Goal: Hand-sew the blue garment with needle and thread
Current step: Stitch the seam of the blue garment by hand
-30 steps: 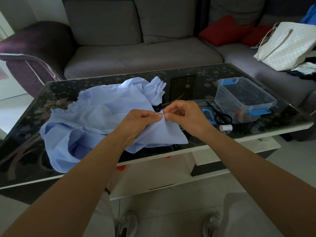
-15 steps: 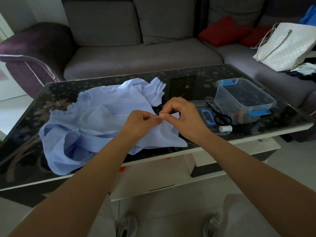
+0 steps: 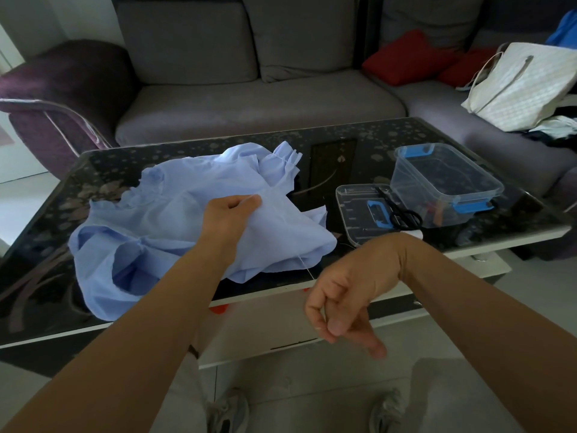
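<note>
Counted: 1 table (image 3: 187,151), 1 blue garment (image 3: 175,220), 1 thread (image 3: 304,267), 1 clear box (image 3: 443,179), 1 loose lid (image 3: 356,210), 1 pair scissors (image 3: 402,214). Hands were 2: left hand (image 3: 229,214), right hand (image 3: 346,295). Sofa (image 3: 249,101) held 2 red cushions (image 3: 409,57), 1 white bag (image 3: 521,85). Shoes (image 3: 228,414) below: 2.

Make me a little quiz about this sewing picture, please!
1. True or false: the left hand is holding the blue garment.
2. Where are the scissors? A: on the sofa. B: on the flat clear lid next to the clear box. C: on the floor.
3. Fill in the gap: a thin white ___ runs from the garment towards the right hand.

Key: 1 true; 2 B; 3 thread.
</note>
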